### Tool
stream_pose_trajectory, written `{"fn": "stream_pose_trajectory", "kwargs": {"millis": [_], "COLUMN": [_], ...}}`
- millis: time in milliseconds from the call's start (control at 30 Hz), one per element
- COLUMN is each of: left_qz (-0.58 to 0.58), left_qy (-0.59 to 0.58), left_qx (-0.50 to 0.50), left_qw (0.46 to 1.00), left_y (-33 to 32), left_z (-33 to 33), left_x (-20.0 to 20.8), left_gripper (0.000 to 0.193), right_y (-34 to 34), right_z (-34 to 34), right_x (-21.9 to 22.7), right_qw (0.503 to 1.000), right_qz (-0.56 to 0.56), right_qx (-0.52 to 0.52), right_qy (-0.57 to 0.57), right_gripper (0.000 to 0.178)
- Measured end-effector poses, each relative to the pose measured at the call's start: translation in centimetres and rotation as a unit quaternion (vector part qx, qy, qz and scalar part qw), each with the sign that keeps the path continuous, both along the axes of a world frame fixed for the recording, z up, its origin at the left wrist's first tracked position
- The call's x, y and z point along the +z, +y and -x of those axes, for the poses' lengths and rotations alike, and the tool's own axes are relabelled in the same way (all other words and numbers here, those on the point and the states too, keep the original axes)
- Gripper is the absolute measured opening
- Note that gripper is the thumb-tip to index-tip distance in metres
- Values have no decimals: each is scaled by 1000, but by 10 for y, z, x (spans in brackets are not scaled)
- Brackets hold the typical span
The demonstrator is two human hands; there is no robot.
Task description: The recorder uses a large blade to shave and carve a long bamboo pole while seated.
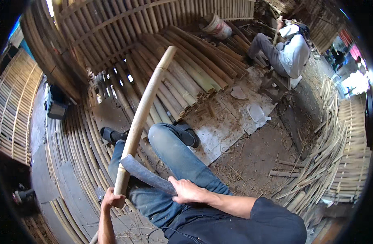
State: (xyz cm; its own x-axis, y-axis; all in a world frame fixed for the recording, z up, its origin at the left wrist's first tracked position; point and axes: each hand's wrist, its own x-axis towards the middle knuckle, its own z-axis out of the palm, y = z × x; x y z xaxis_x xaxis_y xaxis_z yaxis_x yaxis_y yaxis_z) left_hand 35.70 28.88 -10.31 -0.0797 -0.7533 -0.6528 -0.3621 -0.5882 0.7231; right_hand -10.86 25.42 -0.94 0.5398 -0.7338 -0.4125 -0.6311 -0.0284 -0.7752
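My left hand (112, 199) is closed round the lower end of a long, pale bamboo pole (143, 107). The pole slants up and away, past my bent knees. In my right hand (187, 191) is a machete (146, 174) with a broad, dark, slightly curved blade; its handle is hidden in my fist. The blade's far end lies against the pole a little above my left hand, over my lap. Whether the edge has cut into the bamboo I cannot tell.
Several bamboo poles (186, 75) lie side by side ahead. A stained bucket (216, 27) stands behind them. Far right, another person (290, 49) sits holding a stick. Split bamboo strips (320, 158) are heaped at the right. A white plastic piece (256, 112) lies on the littered ground.
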Motion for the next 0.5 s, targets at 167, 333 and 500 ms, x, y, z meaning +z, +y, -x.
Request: {"fn": "stream_pose_trajectory", "kwargs": {"millis": [167, 333, 500], "left_qz": [-17, 24, 49], "left_qy": [4, -17, -120], "left_qx": [39, 11, -27], "left_qw": [999, 999, 991], "left_y": [-4, 14, 41], "left_z": [24, 1, -9], "left_x": [10, 3, -14], "left_gripper": [39, 41, 54], "right_y": [13, 11, 22], "right_z": [28, 45, 95], "right_x": [0, 19, 67], "right_qw": [996, 978, 931], "right_qz": [-51, -2, 94], "right_qx": [-65, -174, -317], "right_qy": [-30, -115, -157], "right_gripper": [56, 54, 55]}}
